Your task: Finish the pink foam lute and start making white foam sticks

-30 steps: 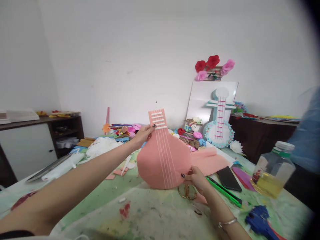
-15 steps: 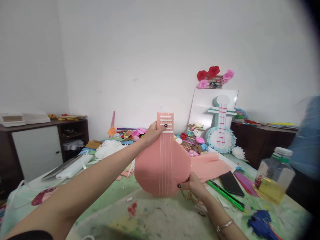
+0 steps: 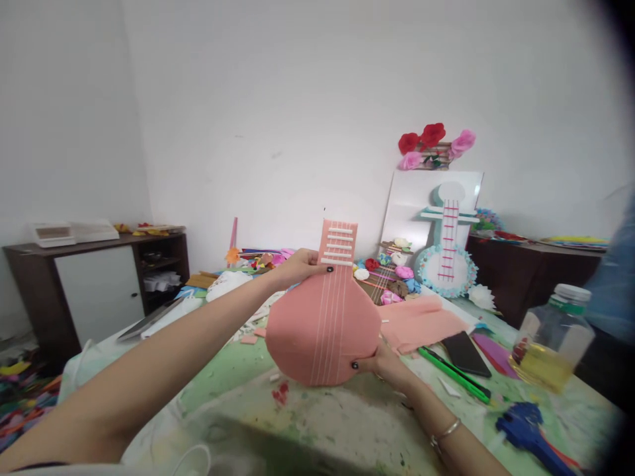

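Centrally in the frame, the pink lute (image 3: 302,327) is held nearly upright, neck leaning slightly right; the left hand (image 3: 301,266) pinches the neck's base, the right hand (image 3: 381,363) the lower-right edge.

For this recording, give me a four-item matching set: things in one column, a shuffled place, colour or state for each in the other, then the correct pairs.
Column one
1. Lute-shaped model
2. Glue gun
3. Utility knife
4. Capped bottle

Column two
A. Green, lying beside the black phone
B. Partly filled with yellow liquid
C. Pink, held by the left hand and the right hand
D. Blue, near the picture's lower right corner

Pairs: 1-C, 2-D, 3-A, 4-B
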The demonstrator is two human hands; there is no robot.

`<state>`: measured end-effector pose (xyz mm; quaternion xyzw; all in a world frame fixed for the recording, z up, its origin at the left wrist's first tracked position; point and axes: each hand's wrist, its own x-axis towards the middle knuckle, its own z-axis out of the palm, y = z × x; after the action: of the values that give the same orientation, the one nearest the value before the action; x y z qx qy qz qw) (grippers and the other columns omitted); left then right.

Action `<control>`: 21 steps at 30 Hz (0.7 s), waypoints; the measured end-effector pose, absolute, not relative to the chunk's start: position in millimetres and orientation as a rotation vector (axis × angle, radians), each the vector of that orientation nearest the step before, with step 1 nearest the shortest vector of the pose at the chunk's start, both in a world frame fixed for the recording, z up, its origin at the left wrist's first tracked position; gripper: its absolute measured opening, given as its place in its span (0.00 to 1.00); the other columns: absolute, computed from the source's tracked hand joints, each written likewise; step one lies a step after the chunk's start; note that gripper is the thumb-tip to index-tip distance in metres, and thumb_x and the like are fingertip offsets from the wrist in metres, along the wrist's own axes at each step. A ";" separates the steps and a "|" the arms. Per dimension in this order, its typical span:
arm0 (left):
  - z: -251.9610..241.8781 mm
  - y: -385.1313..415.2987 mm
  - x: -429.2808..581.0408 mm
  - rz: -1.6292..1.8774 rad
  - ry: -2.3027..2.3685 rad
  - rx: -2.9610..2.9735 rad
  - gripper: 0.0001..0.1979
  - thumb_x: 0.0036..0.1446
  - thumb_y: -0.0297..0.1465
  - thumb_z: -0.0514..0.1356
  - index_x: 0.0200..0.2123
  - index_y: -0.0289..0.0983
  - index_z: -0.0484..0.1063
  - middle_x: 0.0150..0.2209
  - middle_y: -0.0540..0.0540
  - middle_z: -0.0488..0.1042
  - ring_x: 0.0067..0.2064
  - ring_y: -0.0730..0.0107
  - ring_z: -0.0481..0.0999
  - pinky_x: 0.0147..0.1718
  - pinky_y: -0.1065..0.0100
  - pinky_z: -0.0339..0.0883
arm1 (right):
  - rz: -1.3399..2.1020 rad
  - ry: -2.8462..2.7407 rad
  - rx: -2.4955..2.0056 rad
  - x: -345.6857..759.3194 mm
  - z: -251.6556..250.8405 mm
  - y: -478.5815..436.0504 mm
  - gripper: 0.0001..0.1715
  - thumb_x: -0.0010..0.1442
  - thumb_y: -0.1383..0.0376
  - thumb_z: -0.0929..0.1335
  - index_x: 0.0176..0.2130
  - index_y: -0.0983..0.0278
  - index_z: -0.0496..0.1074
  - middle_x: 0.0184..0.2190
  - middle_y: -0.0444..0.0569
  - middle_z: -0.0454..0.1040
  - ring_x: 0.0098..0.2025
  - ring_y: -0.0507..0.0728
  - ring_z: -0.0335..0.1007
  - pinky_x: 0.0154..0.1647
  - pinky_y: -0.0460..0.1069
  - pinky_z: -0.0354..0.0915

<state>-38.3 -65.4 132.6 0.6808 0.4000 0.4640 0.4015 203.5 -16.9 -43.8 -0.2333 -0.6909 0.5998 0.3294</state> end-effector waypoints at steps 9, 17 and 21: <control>115.8 -82.2 -67.8 1.219 1.133 1.725 0.18 0.47 0.41 0.66 0.37 0.34 0.79 0.30 0.44 0.79 0.29 0.66 0.77 0.26 0.70 0.67 | 1.576 -1.859 -0.580 206.0 -40.5 -17.8 0.32 0.40 0.56 0.77 0.44 0.66 0.73 0.43 0.54 0.77 0.46 0.64 0.72 0.45 0.57 0.69; 109.1 -77.7 -69.4 1.227 1.076 1.641 0.22 0.47 0.45 0.65 0.40 0.35 0.77 0.32 0.44 0.79 0.32 0.64 0.78 0.31 0.68 0.68 | 1.340 -1.368 -0.522 204.8 31.8 3.1 0.33 0.52 0.51 0.71 0.55 0.56 0.62 0.56 0.54 0.67 0.49 0.60 0.71 0.49 0.56 0.66; 106.1 -72.1 -62.1 1.246 1.053 1.731 0.21 0.50 0.46 0.62 0.40 0.36 0.77 0.35 0.45 0.78 0.35 0.63 0.77 0.31 0.70 0.67 | 1.268 -1.420 -0.355 179.3 100.8 5.5 0.38 0.52 0.59 0.71 0.59 0.53 0.58 0.62 0.52 0.58 0.51 0.59 0.69 0.51 0.55 0.65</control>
<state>-62.1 -72.1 106.1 0.6755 0.4108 0.4861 0.3723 179.3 5.5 100.8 -0.1511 -0.6041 0.5394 0.5668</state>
